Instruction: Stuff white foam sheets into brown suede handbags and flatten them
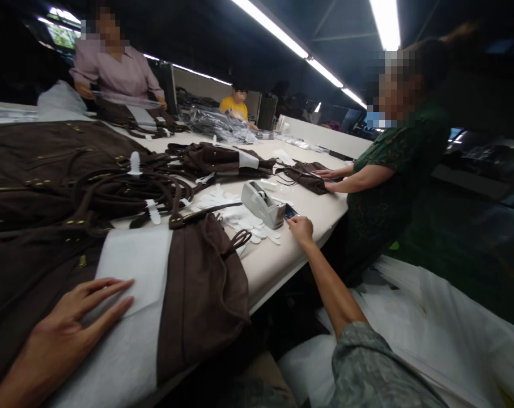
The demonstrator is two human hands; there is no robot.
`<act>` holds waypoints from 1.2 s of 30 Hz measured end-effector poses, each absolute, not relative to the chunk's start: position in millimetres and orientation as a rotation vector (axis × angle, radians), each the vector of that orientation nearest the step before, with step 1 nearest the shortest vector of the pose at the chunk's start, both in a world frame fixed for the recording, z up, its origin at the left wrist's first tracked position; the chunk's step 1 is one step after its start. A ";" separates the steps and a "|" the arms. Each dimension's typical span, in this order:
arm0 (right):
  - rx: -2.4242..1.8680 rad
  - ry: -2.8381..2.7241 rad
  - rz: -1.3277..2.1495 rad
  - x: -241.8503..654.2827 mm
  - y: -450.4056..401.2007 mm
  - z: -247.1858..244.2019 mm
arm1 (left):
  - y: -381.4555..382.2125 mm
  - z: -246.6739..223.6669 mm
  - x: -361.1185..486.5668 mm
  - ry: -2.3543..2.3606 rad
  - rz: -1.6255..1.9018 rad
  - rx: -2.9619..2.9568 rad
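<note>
**Paper held flat, reaching for tape**

Head view: my left hand (pixel 65 328) lies spread, fingers apart, pressing the white paper (pixel 131 266) wrapped over the brown bag (pixel 201 289) at the near edge of the surface (pixel 277 255). It pinches nothing; the palm alone pins the sheet. My right hand (pixel 300 228) is stretched well out, fingers curled loosely and empty, just beside the tape dispenser (pixel 263 204), with white stickers (pixel 243 218) scattered between dispenser and bag. To do this well, I judge the left palm should keep the paper taut and square while the right draws tape cleanly. A co-worker's hands (pixel 331 180) rest on another bag further along.
</note>
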State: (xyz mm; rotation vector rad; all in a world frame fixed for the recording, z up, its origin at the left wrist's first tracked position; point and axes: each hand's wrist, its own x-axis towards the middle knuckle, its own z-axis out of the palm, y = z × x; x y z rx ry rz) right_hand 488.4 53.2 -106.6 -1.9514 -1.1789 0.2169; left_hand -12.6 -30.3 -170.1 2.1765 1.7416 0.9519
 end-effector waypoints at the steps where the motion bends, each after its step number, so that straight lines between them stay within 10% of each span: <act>1: -1.947 -1.184 0.224 481.8 43.1 -104.9 | -34.4 -160.3 -6.1 1.715 0.978 2.074; 12: -1.243 -1.133 1.423 264.9 -91.7 -57.3 | -45.6 -139.7 7.6 1.582 1.003 1.965; 36: -1.570 -1.195 1.517 180.3 -47.4 -116.3 | -45.4 -148.8 5.5 1.463 1.053 2.092</act>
